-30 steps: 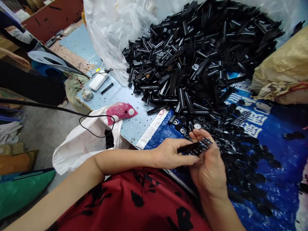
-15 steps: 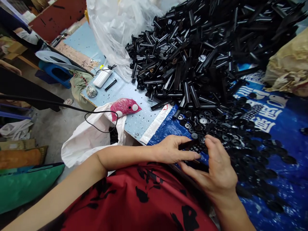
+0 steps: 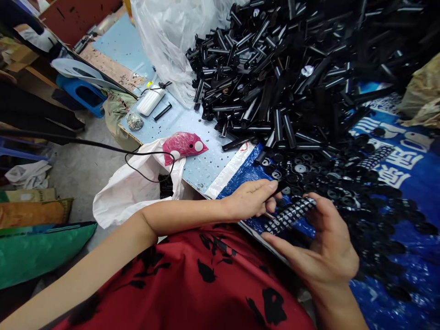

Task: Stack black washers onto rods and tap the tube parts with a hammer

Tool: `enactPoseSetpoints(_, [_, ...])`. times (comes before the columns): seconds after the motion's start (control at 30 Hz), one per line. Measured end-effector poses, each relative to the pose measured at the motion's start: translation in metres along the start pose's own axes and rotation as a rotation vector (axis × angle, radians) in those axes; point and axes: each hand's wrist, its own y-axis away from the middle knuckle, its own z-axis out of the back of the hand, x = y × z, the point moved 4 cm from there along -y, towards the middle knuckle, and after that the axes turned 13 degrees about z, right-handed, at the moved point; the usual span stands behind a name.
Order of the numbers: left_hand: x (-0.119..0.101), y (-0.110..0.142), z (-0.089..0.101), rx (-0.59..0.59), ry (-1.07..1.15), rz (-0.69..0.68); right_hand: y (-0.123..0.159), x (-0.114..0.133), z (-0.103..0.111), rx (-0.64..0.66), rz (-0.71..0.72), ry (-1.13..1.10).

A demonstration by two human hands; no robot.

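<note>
Hundreds of tubes: your heap of black plastic tubes (image 3: 292, 68) fills the far middle and right of the table (image 3: 192, 133), piled against a clear plastic bag (image 3: 165, 41).
Blue sheet: your printed blue woven sheet (image 3: 405, 183) covers the near right of the table, under your hands.
White bag: a white plastic bag (image 3: 127, 192) hangs off the table's near left edge, with a black cable (image 3: 144, 158) looped over it.
Round caps: a spread of small black round caps (image 3: 343, 192) lies on the blue sheet between the tube heap and your hands.
Right hand: your right hand (image 3: 326, 250) is palm up at the near edge, its grip closed on a stack of caps (image 3: 290, 214), which lies as a tilted row across your fingers.
Left hand: your left hand (image 3: 250, 201) sits just left of the stack, fingertips pinched at its lower end; what they pinch is too small to tell.
Pink bag: a small pink bag (image 3: 184, 144) lies on the bare table, left of the sheet.
White block: far left, a white block (image 3: 150, 101) with a black tube just beside it.
</note>
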Motion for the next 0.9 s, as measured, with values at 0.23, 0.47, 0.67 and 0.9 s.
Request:
enactPoseSetpoints(0.23, [0.005, 0.003, -0.010, 0.008, 0.242, 0.039, -0.026, 0.021, 0.002, -0.068, 0.321, 0.156])
enactPoseSetpoints(0.47, [0.014, 0.003, -0.003, 0.067, 0.405, 0.099, -0.019, 0.018, -0.001, -0.007, 0.293, 0.041])
enactPoseSetpoints(0.67, [-0.009, 0.021, 0.026, -0.105, 0.218, -0.185, -0.021, 0.002, -0.012, -0.041, -0.451, -0.708])
enactPoseSetpoints(0.9, [-0.009, 0.027, 0.031, 0.021, 0.066, -0.249, -0.045, -0.012, -0.061, 0.263, -0.709, -0.811])
